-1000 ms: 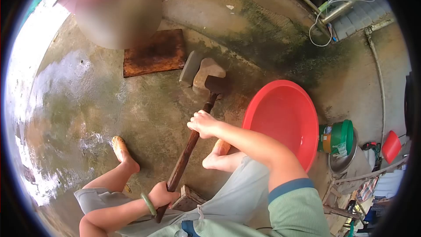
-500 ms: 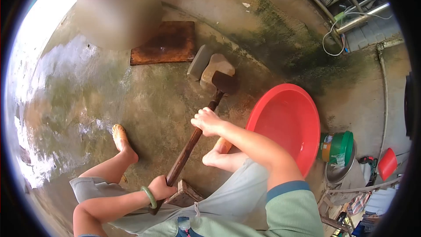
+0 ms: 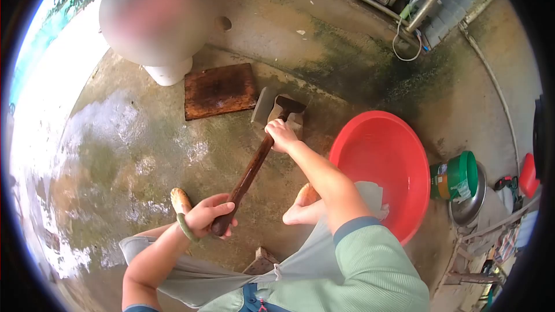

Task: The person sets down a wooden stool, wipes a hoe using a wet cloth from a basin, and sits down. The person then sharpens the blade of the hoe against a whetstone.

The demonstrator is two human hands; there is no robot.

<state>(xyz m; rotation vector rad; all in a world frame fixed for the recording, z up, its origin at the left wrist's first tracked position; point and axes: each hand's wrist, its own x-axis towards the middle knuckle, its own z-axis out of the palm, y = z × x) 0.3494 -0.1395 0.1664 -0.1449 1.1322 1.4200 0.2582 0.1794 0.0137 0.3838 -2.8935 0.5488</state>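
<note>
An axe (image 3: pixel 252 172) with a long dark wooden handle slants across the space before me, its metal head (image 3: pixel 291 104) at the far end above the stones. My right hand (image 3: pixel 281 135) is wrapped round the handle just below the head. Near the butt of the handle, my left hand (image 3: pixel 214 215), wearing a green bangle (image 3: pixel 187 227) on its wrist, holds the wood with its fingers partly hidden behind. Under the axe head lie a grey whetstone-like block (image 3: pixel 263 104) and a paler stone (image 3: pixel 295 122); contact with the head cannot be made out.
A large red basin (image 3: pixel 399 167) stands to the right, beside a green bucket (image 3: pixel 462 176) and a metal bowl (image 3: pixel 469 211). A wooden board (image 3: pixel 221 91) lies on the wet concrete floor near a white container (image 3: pixel 168 72). A low wooden stool (image 3: pixel 262 261) is below me.
My right hand has slid up the handle to near the head. The left hand and the butt have moved forward, and the view has shifted upward.
</note>
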